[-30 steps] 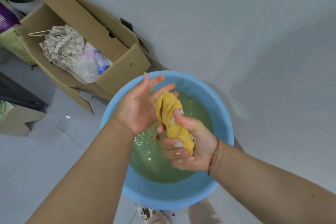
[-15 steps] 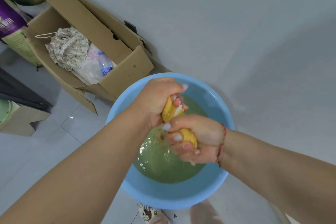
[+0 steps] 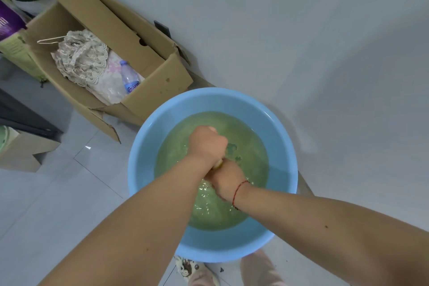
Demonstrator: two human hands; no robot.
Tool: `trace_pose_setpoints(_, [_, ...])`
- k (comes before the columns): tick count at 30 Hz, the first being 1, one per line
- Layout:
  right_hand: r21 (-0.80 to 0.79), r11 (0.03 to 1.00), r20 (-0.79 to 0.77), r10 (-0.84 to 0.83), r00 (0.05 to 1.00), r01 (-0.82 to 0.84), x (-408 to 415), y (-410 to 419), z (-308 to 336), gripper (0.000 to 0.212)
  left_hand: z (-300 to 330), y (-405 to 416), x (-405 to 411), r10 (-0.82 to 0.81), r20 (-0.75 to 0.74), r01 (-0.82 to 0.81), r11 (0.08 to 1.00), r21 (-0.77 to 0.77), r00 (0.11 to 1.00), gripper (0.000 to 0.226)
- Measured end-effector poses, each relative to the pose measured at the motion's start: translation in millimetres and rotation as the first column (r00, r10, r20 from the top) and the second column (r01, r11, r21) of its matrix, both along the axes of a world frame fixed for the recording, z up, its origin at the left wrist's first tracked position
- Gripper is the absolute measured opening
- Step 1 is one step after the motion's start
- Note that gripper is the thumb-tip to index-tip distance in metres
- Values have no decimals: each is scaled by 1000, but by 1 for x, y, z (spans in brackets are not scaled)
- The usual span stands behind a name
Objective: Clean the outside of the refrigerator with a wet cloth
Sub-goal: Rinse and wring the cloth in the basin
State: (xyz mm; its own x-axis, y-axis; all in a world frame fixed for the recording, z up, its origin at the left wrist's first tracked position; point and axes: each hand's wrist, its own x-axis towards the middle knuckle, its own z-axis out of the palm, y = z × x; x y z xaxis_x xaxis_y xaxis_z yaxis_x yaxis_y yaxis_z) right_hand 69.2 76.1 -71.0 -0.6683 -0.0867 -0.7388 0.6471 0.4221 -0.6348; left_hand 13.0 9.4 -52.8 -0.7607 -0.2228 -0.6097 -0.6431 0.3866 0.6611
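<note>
Cardboard box (image 3: pixel 130 62) at 10 o'clock, holding lace fabric (image 3: pixel 81 58) and bottle (image 3: pixel 130 79). Blue basin (image 3: pixel 144 165) at centre, filled with greenish water. Left hand (image 3: pixel 206 144) and right hand (image 3: pixel 228 180) both clenched on yellow cloth (image 3: pixel 218 165), barely showing between the fists; held over water, probably so wrung drips fall back.

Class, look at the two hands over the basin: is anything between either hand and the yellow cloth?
Nothing visible. The left hand and right hand are both closed round the cloth, of which only a yellow sliver shows between them, above the greenish water in the blue basin.
</note>
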Motion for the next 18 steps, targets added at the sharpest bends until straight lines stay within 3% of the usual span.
trace_pose_setpoints(6, [-40,999,54,12,998,-10,4,12,5,11,0,2,5,123,97,-130,990,64,988,31])
trace_pose_setpoints(8, [-51,999,78,-8,997,12,6,20,15,22,8,2,4,143,169,-162,981,107,975,19])
trace_pose_setpoints(10, [-46,998,60,-50,997,53,6,31,22,44,16,1,4,98,284,-153,972,179,954,50])
trace_pose_setpoints(11, [-44,996,45,-71,996,73,4,37,28,50,22,1,3,56,336,-135,967,217,940,54])
trace_pose_setpoints(15, [68,997,-163,-15,986,26,-10,59,37,37,43,2,0,-66,429,-91,938,335,901,43])
trace_pose_setpoints(18, [-11,999,-195,40,980,-43,-25,77,50,35,55,-2,-8,-78,352,-92,892,442,933,44])
